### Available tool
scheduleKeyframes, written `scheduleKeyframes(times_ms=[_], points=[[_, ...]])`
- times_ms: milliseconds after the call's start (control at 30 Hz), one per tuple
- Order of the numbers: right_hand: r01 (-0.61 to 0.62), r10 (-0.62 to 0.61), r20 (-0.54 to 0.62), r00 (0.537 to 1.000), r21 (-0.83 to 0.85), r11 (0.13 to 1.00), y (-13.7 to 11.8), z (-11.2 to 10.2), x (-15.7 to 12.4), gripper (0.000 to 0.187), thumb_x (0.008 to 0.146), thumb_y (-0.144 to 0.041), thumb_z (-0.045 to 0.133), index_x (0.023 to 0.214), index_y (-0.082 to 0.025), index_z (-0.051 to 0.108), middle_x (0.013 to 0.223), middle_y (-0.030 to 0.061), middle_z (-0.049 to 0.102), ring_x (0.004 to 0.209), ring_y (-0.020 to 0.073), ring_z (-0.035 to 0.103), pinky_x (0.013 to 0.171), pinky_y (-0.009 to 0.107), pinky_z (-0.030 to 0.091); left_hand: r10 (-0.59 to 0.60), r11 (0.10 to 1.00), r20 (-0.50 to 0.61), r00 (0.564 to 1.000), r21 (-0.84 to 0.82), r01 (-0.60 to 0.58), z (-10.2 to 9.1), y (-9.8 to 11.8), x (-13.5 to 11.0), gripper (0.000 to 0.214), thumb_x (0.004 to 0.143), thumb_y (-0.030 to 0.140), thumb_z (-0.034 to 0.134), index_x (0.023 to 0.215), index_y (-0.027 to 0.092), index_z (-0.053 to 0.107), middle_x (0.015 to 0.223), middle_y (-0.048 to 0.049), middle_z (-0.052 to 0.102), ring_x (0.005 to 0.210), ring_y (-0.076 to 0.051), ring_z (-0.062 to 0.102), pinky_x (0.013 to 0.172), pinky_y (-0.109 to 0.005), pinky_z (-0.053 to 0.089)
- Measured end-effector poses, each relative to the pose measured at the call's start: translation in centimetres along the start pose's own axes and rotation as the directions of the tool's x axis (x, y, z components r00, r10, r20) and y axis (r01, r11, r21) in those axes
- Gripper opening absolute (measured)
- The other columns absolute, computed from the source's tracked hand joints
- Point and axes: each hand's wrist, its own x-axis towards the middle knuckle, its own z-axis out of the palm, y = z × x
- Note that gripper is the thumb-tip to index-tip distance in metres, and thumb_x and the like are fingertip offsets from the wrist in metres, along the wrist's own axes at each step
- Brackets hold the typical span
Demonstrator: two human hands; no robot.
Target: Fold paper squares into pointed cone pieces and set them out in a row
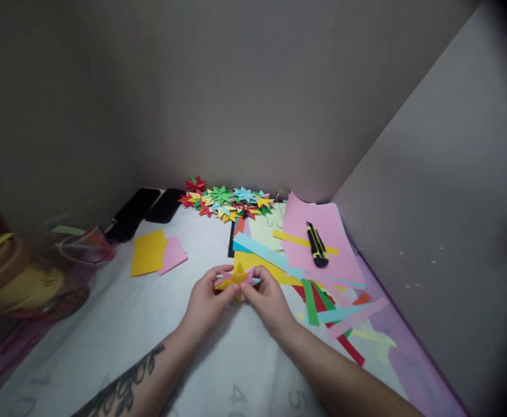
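Observation:
A yellow and pink folded paper star [238, 279] is held just above the white table [106, 324], near its middle. My left hand [206, 302] pinches the star's left side. My right hand [267, 299] pinches its right side with closed fingers. Both thumbs sit on top of the star, and its lower points are hidden by my fingers. My left forearm bears a dark tattoo.
Several finished coloured paper stars [227, 201] lie at the back wall. Pink sheets [323, 243] with a black-yellow utility knife [317, 245] and loose paper strips [331, 307] lie right. Yellow and pink cards [153, 253], two dark phones [147, 211] and a bag [14, 272] are left.

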Motion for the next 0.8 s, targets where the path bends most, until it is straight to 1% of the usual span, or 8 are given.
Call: scheduleKeyframes(times_ms=[67, 100, 167, 200, 267, 467, 667, 800], points=[[0.187, -0.204, -0.098, 0.974, -0.159, 0.969, 0.1, -0.2, -0.3, 0.022, 0.077, -0.026, 0.062, 0.093, -0.023, 0.048, 0.087, 0.0012, 0.056, 0.077, 0.0167, 0.057, 0.066, 0.029, 0.048, 0.018, 0.999, -0.028, 0.999, 0.041, -0.017, -0.1, 0.2, 0.0, 0.039, 0.068, 0.026, 0.07, 0.104, 0.014, 0.058, 0.086, -0.0068, 0.072, 0.075, -0.019, 0.068, 0.068, -0.028, 0.051], [0.282, -0.323, -0.129, 0.937, -0.263, 0.923, 0.0, -0.4, -0.5, 0.023, 0.077, -0.023, 0.062, 0.096, -0.024, 0.048, 0.092, 0.0027, 0.055, 0.086, 0.0184, 0.056, 0.073, 0.032, 0.048, 0.031, 0.998, -0.036, 0.999, 0.062, -0.029, -0.2, 0.2, 0.0, 0.036, 0.069, 0.024, 0.069, 0.103, 0.015, 0.058, 0.083, -0.0056, 0.072, 0.073, -0.019, 0.068, 0.067, -0.028, 0.051], [0.414, -0.489, -0.077, 0.869, -0.427, 0.804, -0.3, -0.7, -0.9, 0.018, 0.079, -0.02, 0.06, 0.095, -0.025, 0.051, 0.095, 0.004, 0.054, 0.094, 0.0207, 0.053, 0.083, 0.036, 0.046, 0.061, 0.994, -0.041, 0.997, 0.099, -0.057, -0.2, 0.4, 0.0, 0.033, 0.071, 0.022, 0.067, 0.102, 0.016, 0.057, 0.078, -0.0033, 0.072, 0.073, -0.018, 0.068, 0.068, -0.028, 0.051], [0.445, -0.513, -0.021, 0.858, -0.468, 0.764, -0.5, -0.7, -1.0, 0.014, 0.081, -0.019, 0.058, 0.093, -0.025, 0.053, 0.094, 0.0044, 0.054, 0.095, 0.0213, 0.053, 0.084, 0.037, 0.045, 0.078, 0.99, -0.04, 0.996, 0.117, -0.073, -0.3, 0.4, -0.1, 0.032, 0.071, 0.02, 0.067, 0.101, 0.017, 0.057, 0.077, -0.0026, 0.071, 0.074, -0.018, 0.068, 0.069, -0.028, 0.051], [0.463, -0.518, 0.03, 0.855, -0.492, 0.737, -0.9, -0.8, -1.2, 0.013, 0.083, -0.017, 0.057, 0.093, -0.025, 0.055, 0.094, 0.0049, 0.054, 0.095, 0.0215, 0.052, 0.085, 0.038, 0.045, 0.106, 0.984, -0.038, 0.994, 0.149, -0.1, -0.3, 0.3, -0.2, 0.03, 0.072, 0.02, 0.066, 0.101, 0.018, 0.058, 0.079, -0.0027, 0.071, 0.076, -0.018, 0.069, 0.07, -0.028, 0.051], [0.465, -0.534, 0.012, 0.845, -0.507, 0.726, -0.9, -0.5, -0.8, 0.014, 0.08, -0.015, 0.061, 0.089, -0.024, 0.056, 0.092, 0.0039, 0.05, 0.091, 0.02, 0.052, 0.082, 0.036, 0.045, 0.147, 0.967, -0.02, 0.989, 0.212, -0.139, -0.5, 0.0, -0.6, 0.029, 0.074, 0.022, 0.067, 0.102, 0.019, 0.059, 0.087, -0.0043, 0.072, 0.083, -0.018, 0.068, 0.074, -0.027, 0.052], [0.536, -0.604, 0.01, 0.797, -0.472, 0.7, -0.6, -0.7, -0.7, 0.018, 0.081, -0.011, 0.059, 0.091, -0.024, 0.052, 0.089, 0.0021, 0.051, 0.088, 0.0183, 0.052, 0.076, 0.033, 0.045, 0.191, 0.951, 0.001, 0.982, 0.248, -0.185, -0.6, -0.2, -0.6, 0.031, 0.075, 0.024, 0.065, 0.105, 0.019, 0.059, 0.087, -0.0041, 0.072, 0.085, -0.019, 0.068, 0.076, -0.03, 0.054], [0.528, -0.581, 0.026, 0.814, -0.453, 0.719, -0.6, -0.9, -0.7, 0.017, 0.079, -0.009, 0.061, 0.086, -0.023, 0.052, 0.091, 0.0021, 0.051, 0.091, 0.0179, 0.053, 0.08, 0.033, 0.044, 0.224, 0.933, 0.002, 0.975, 0.288, -0.215, -0.6, -0.3, -0.5, 0.03, 0.074, 0.022, 0.065, 0.103, 0.019, 0.059, 0.086, -0.0042, 0.072, 0.084, -0.018, 0.069, 0.076, -0.03, 0.055]])
